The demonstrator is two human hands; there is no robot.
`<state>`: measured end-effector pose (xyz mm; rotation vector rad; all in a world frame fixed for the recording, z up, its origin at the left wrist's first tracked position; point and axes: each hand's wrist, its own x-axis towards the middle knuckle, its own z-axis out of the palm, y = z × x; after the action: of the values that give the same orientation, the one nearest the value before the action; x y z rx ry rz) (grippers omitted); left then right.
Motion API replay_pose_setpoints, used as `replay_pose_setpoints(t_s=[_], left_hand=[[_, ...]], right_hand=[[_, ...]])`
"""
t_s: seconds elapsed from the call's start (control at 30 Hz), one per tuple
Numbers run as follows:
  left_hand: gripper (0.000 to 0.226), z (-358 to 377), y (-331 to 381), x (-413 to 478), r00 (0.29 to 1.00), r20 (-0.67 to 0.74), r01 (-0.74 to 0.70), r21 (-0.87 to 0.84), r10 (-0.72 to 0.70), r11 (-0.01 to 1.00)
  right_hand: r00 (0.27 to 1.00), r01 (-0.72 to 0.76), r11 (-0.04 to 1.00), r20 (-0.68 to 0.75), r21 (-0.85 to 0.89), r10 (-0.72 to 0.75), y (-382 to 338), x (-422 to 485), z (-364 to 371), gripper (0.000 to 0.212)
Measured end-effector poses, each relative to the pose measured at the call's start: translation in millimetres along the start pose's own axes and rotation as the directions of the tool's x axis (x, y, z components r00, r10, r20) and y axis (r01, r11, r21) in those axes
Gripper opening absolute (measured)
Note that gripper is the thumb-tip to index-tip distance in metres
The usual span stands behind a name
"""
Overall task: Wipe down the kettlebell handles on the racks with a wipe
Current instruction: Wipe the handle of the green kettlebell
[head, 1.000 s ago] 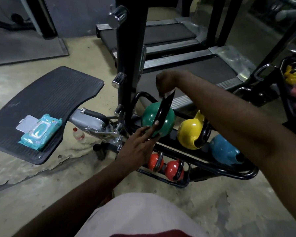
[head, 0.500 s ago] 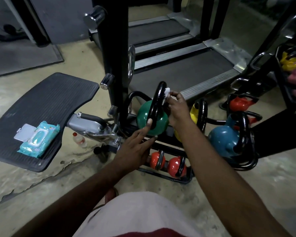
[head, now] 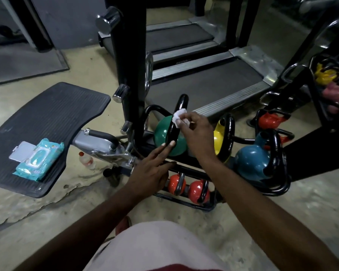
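Right hand (head: 196, 130) pinches the white wipe (head: 178, 117) onto the green kettlebell (head: 162, 132)'s black handle (head: 181, 103), at the left end of the rack (head: 278, 189). It's slid down from the top since a moment ago, so I'd say this handle's about half done. Left hand (head: 149, 171) lies flat, fingertips steadying the handle's base. Print on the wipes pack (head: 38, 161) and the treadmill (head: 204, 85) logo: unreadable.

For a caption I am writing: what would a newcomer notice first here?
In the centre, the right hand pinches a white wipe against the black handle of the green kettlebell. The left hand touches that handle below. A teal wipes pack lies left, on a black pad.
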<state>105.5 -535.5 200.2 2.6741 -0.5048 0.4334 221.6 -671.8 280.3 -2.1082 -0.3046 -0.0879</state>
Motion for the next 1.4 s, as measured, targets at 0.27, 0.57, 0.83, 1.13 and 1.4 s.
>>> replay_pose_setpoints(t_s=[0.27, 0.57, 0.83, 1.13, 1.4], left_hand=[[0.035, -5.4, -1.5, -0.9, 0.998, 0.059, -0.019, -0.009, 0.02, 1.0], [0.043, -8.6, -10.5, -4.4, 0.99, 0.132, -0.038, -0.042, 0.043, 0.998], [0.029, -8.3, -13.5, -5.5, 0.997, 0.058, -0.049, -0.129, 0.057, 0.99], [0.036, -12.1, -11.1, -7.1, 0.999, 0.031, -0.034, -0.101, 0.037, 0.994], [0.039, -4.8, -12.4, -8.4, 0.998, 0.068, 0.011, -0.065, -0.006, 0.998]], right_hand=[[0.902, 0.395, 0.419, 0.431, -0.817, -0.009, -77.6, 89.5, 15.2, 0.036], [0.879, 0.412, 0.506, 0.477, -0.758, -0.001, -73.6, 79.5, 6.2, 0.026], [0.99, 0.095, 0.972, 0.127, -0.216, -0.068, -4.8, -3.7, -25.4, 0.026], [0.855, -0.516, 0.567, 0.35, 0.642, 0.382, 19.6, 13.0, 16.0, 0.019], [0.986, -0.166, 0.934, 0.037, 0.315, 0.162, 16.8, -3.8, 4.7, 0.012]])
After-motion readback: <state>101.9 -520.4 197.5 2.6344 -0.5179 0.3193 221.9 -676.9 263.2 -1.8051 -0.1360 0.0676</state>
